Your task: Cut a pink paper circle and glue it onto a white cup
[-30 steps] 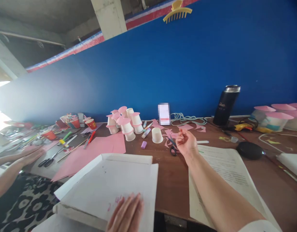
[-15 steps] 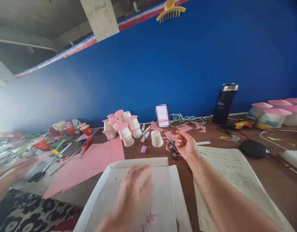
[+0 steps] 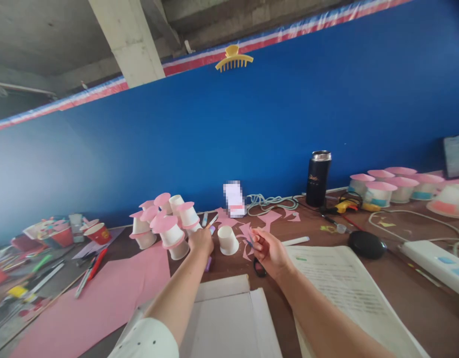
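My left hand (image 3: 201, 242) reaches over the table between the stacked cups and a lone white cup. Its fingers are bent around the glue stick and marker area, and what they touch is partly hidden. The lone white cup (image 3: 228, 240) stands between my two hands. White cups with pink paper discs (image 3: 169, 230) cluster left of my left hand. To the cup's right, my right hand (image 3: 264, 248) is raised over pink scraps (image 3: 269, 218), thumb and fingers drawn together near black-handled scissors (image 3: 259, 267). Whether it pinches anything small is unclear.
A white board (image 3: 229, 318) lies in front, with pink sheets (image 3: 113, 293) on its left and a printed page (image 3: 337, 283) on its right. Farther right are a black bottle (image 3: 318, 180), a black round object (image 3: 366, 244), a power strip (image 3: 436, 263) and more pink-topped cups (image 3: 380, 193).
My left hand has moved forward from above the board to beside the stacked cups. The view has shifted right. My right hand stays near the scissors, its fingers more closed.
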`<state>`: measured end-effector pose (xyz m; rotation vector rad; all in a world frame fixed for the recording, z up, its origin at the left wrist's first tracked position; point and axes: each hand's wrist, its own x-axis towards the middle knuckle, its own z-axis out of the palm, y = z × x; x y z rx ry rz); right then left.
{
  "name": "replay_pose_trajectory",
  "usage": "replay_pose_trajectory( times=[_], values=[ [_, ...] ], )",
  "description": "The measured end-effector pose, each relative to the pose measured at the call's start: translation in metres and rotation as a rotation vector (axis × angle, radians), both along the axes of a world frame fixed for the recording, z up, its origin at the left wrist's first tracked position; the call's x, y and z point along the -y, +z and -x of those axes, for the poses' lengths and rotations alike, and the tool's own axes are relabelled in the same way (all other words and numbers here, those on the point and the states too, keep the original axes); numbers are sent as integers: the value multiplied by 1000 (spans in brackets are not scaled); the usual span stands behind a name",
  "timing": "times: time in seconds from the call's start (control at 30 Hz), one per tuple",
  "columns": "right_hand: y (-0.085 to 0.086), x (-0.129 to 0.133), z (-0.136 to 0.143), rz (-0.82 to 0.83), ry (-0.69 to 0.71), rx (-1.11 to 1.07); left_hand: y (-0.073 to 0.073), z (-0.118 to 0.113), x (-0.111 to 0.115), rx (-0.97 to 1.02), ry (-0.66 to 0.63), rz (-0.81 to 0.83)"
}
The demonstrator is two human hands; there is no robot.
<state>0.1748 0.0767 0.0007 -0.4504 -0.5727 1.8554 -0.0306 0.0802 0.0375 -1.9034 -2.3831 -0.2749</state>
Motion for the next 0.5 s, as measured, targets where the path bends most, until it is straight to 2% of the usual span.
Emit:
replay_pose_trajectory(
  times=[0.17, 0.2, 0.27, 0.3, 0.37, 0.5],
  values=[
    [2, 2, 0, -14, -22, 68, 24, 1, 17, -83, 82, -72],
    [3, 4, 0, -33, -22, 100, 28, -3, 24, -105, 83, -128],
    [6, 8, 0, -118, 4, 177, 33, -16, 41, -178, 29, -355],
    [8, 10, 1, -170, 28, 219, 32, -25, 50, -198, -4, -439],
    [10, 15, 3, -270, 80, 288, 25, -42, 67, -220, -123, -506],
    [8, 22, 10, -393, 146, 364, 0, -62, 82, -204, -305, -513]
  ],
)
